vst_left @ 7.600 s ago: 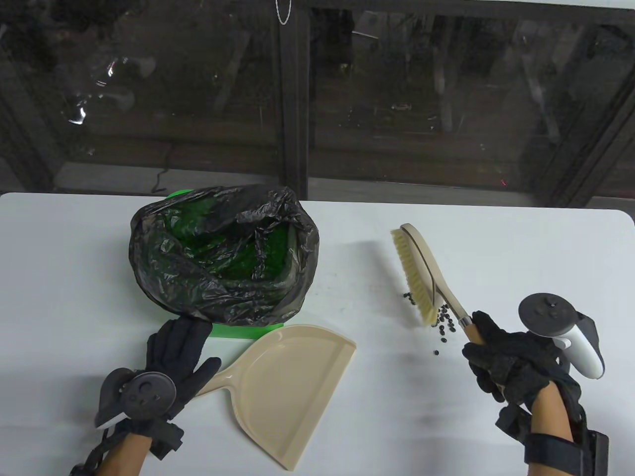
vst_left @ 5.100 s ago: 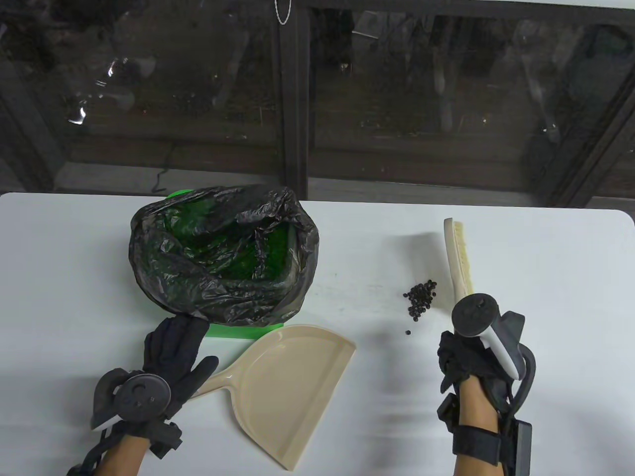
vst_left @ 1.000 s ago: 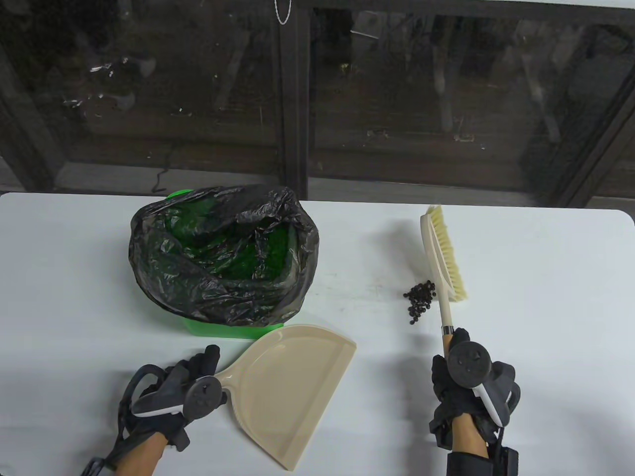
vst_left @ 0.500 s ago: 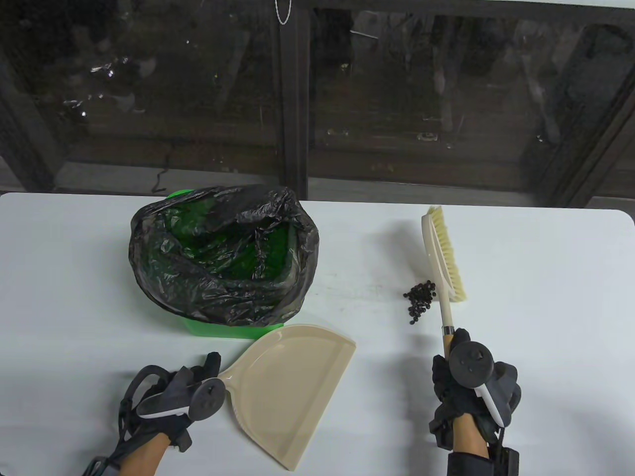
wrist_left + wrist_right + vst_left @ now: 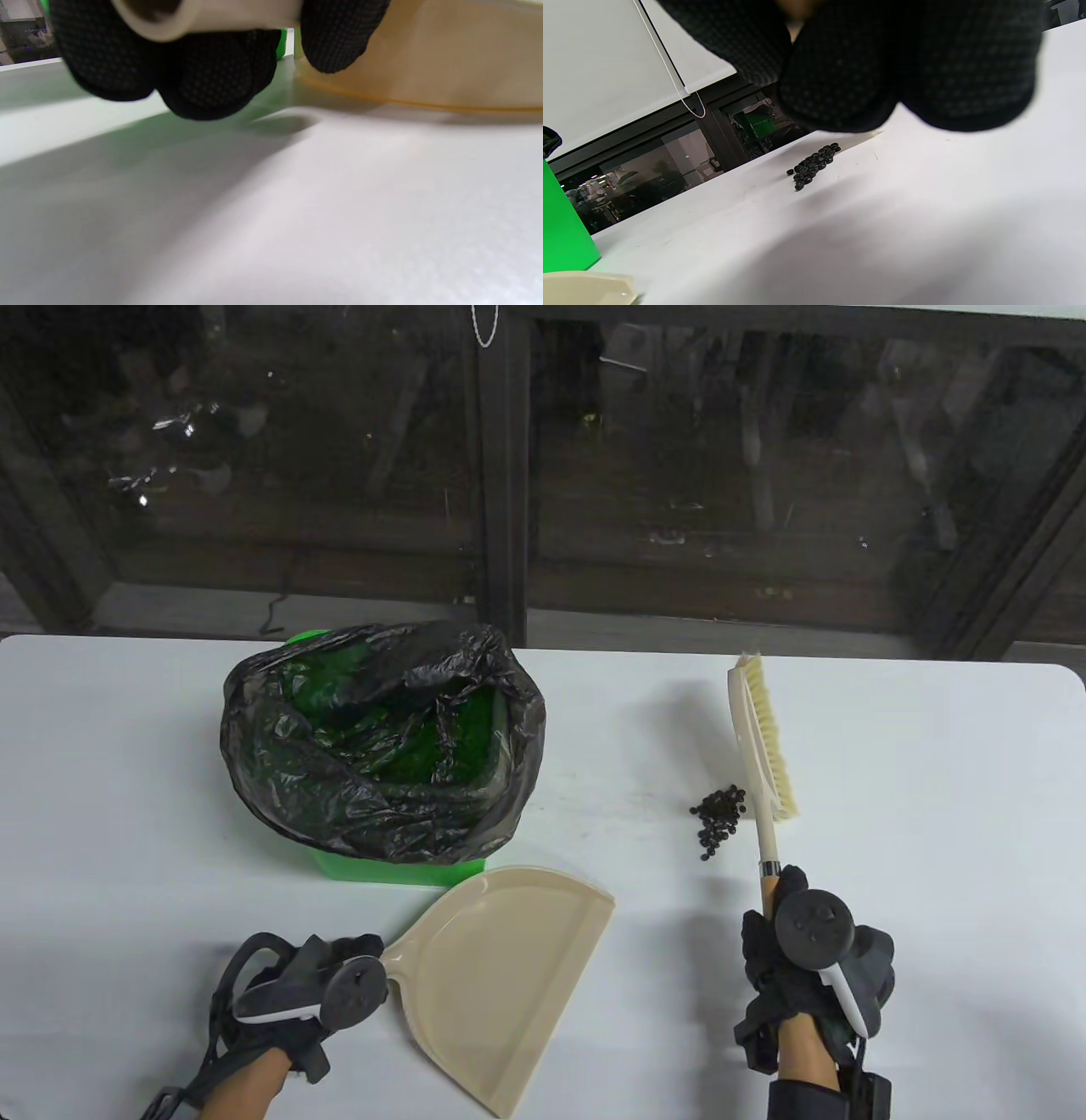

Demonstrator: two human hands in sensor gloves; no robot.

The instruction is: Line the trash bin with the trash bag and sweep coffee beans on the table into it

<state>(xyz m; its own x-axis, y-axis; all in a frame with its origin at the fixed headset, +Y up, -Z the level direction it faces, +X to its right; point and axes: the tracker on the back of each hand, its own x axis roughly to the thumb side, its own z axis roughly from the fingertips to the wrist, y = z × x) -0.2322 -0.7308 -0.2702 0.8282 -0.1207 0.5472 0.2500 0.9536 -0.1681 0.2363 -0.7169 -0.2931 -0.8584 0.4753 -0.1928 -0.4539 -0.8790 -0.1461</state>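
Table view: dustpan handle (image 5: 386, 960) glove-hidden.

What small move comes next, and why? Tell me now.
Probably slide the dustpan right, setting its open edge beside the coffee beans. The left hand already grips its handle, the right hand holds the brush just right of the pile, and the dustpan lies well left of it.

A dark window (image 5: 339, 458) is running behind the table's (image 5: 933, 780) far edge. A white cord (image 5: 484, 326) is hanging before the window's frame (image 5: 505, 475).
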